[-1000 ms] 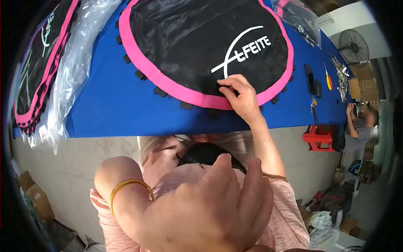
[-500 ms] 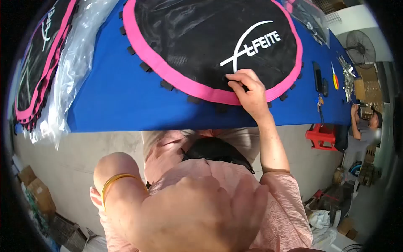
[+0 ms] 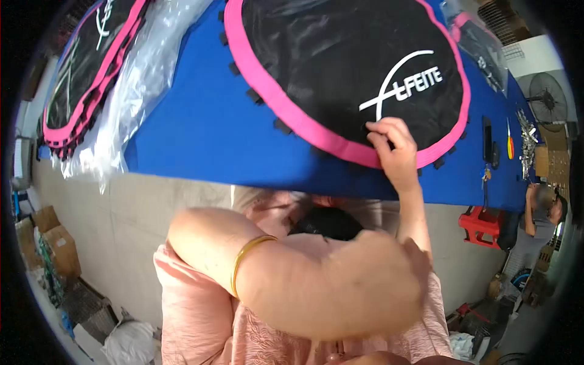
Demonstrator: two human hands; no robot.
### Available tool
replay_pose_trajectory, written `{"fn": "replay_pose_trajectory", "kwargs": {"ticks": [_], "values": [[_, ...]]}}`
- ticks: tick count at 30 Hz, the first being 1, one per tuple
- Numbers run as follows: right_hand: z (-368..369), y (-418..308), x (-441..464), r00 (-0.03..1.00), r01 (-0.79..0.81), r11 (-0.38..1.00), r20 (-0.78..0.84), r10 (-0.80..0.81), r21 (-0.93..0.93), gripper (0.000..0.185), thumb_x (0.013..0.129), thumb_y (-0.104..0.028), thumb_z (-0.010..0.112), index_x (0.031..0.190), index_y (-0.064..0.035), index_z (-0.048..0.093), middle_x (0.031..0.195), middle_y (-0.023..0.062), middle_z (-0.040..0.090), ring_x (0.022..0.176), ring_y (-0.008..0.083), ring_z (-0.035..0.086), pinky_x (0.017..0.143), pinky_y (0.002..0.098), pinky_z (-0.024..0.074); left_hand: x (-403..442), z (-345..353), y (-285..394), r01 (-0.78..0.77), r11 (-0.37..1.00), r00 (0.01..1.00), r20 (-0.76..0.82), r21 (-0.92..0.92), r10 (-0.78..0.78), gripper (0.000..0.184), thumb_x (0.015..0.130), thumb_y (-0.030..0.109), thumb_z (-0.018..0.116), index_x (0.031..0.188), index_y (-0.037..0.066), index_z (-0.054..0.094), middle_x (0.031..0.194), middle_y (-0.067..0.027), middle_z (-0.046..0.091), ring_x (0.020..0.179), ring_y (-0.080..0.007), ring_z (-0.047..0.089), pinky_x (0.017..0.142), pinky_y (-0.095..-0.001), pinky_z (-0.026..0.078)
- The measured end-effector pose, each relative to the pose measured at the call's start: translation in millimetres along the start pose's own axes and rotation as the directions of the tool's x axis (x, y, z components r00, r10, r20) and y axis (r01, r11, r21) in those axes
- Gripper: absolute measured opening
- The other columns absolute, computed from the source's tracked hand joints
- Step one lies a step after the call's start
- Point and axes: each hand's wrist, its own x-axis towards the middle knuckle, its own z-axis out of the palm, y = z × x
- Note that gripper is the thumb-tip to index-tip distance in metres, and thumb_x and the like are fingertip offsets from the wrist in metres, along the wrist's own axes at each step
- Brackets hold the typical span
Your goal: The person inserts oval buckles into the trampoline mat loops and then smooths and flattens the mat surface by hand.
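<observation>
A round black trampoline mat (image 3: 316, 67) with a pink border, black edge tabs and white lettering lies on the blue-covered table (image 3: 182, 140). My right hand (image 3: 398, 152) rests over the mat's near edge, thumb and fingertips pinched together. A small dark bit shows at the fingertips, too small to name. My left hand (image 3: 377, 280) is raised close to the camera, in front of my body and away from the table. It is blurred, and its fingers are mostly hidden behind the back of the hand. A yellow bangle (image 3: 243, 261) circles that arm.
Clear plastic wrap (image 3: 137, 91) and another pink-edged mat (image 3: 85, 91) lie at left. At right are a wrapped pink-and-black piece (image 3: 480, 45), a red-and-yellow-handled tool (image 3: 510, 143), metal parts (image 3: 527, 143) and a red stool (image 3: 480, 225). A co-worker (image 3: 538, 219) sits beyond.
My left hand has swung rightward and a little upward in view, its elbow lifting. The whole scene has shifted right and slightly down with the camera. My right hand keeps its pinch at the mat's edge.
</observation>
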Motion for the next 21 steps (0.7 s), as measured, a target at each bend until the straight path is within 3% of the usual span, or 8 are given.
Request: {"fn": "replay_pose_trajectory", "kwargs": {"ticks": [1,3,5,6,10,14,17,21], "values": [[-0.3,2.1,-1.3,1.0,0.02,1.0,-0.007,-0.02,-0.021,0.021,0.086,0.007,0.076,0.106,-0.0022,0.077,0.103,0.0093,0.068,0.08,0.0168,0.066,0.072,0.0288,0.0533,8.7,-7.4,-2.6,0.277,0.921,0.932,0.309,-0.274,-0.189,0.012,0.078,0.007,0.071,0.089,0.007,0.065,0.085,-0.0082,0.066,0.083,-0.0255,0.07,0.062,-0.0362,0.059],[-0.9,1.5,-3.2,1.0,-0.014,1.0,-0.006,0.014,-0.026,0.021,0.086,0.004,0.078,0.106,-0.0032,0.077,0.104,0.0092,0.068,0.08,0.0185,0.066,0.071,0.03,0.0539,-9.2,-1.4,-15.9,0.585,0.722,0.81,0.243,-0.368,-0.533,0.02,0.08,0.007,0.073,0.099,0.006,0.066,0.098,-0.0095,0.071,0.09,-0.0287,0.073,0.069,-0.0355,0.061],[-1.0,-1.9,-3.3,1.0,-0.018,0.999,-0.016,0.017,-0.039,0.022,0.085,0.003,0.078,0.106,-0.0042,0.077,0.105,0.009,0.069,0.08,0.0201,0.066,0.072,0.0313,0.0542,-43.5,37.0,-33.3,0.643,0.706,0.733,-0.028,-0.296,-0.68,0.029,0.082,0.01,0.075,0.11,0.002,0.069,0.111,-0.0137,0.072,0.096,-0.035,0.073,0.078,-0.0383,0.061],[-2.1,-4.8,-2.4,1.0,-0.008,0.999,-0.015,0.008,-0.038,0.024,0.085,0.002,0.079,0.108,-0.0055,0.076,0.107,0.0087,0.069,0.083,0.0218,0.066,0.074,0.0332,0.0544,-58.7,47.2,-41.7,0.703,0.689,0.685,-0.092,-0.176,-0.722,0.034,0.084,0.013,0.075,0.115,0.001,0.069,0.116,-0.017,0.071,0.101,-0.0374,0.072,0.084,-0.0405,0.061],[-4.0,-3.2,-2.6,0.999,0.034,0.997,-0.02,-0.036,-0.064,0.026,0.086,-0.003,0.079,0.111,-0.0075,0.076,0.108,0.0085,0.07,0.09,0.0257,0.067,0.08,0.0358,0.0542,-95.6,68.5,-59.7,0.855,0.517,0.512,-0.253,0.052,-0.821,0.042,0.093,0.019,0.075,0.128,-0.003,0.067,0.132,-0.0272,0.065,0.114,-0.0426,0.067,0.099,-0.0464,0.056],[-2.6,-1.1,-4.2,1.0,-0.017,0.998,0.013,0.018,-0.064,0.024,0.088,-0.007,0.078,0.112,-0.0086,0.076,0.108,0.0084,0.07,0.094,0.0277,0.067,0.086,0.0374,0.0535,-102.3,82.2,-65.0,0.866,0.498,0.495,-0.237,0.055,-0.836,0.043,0.098,0.023,0.072,0.131,-0.003,0.066,0.134,-0.0331,0.062,0.124,-0.049,0.062,0.107,-0.0473,0.053],[-2.2,0.9,-4.0,1.0,0.025,0.997,0.002,-0.025,-0.07,0.022,0.089,-0.009,0.078,0.111,-0.0095,0.076,0.105,0.0084,0.07,0.094,0.0293,0.068,0.086,0.0388,0.0529,-105.4,92.6,-71.2,0.874,0.477,0.485,-0.236,0.093,-0.842,0.04,0.099,0.023,0.071,0.129,-0.004,0.067,0.136,-0.0335,0.062,0.129,-0.0496,0.06,0.108,-0.0479,0.053],[-2.0,-4.3,-1.8,0.999,0.054,0.994,-0.002,-0.054,-0.096,0.02,0.089,-0.011,0.077,0.108,-0.0096,0.075,0.103,0.0084,0.07,0.095,0.0305,0.068,0.086,0.0402,0.0522,-107.6,90.4,-73.9,0.901,0.435,0.424,-0.222,0.001,-0.878,0.036,0.1,0.023,0.071,0.124,-0.003,0.07,0.135,-0.0325,0.063,0.127,-0.048,0.062,0.106,-0.0476,0.054]]}}
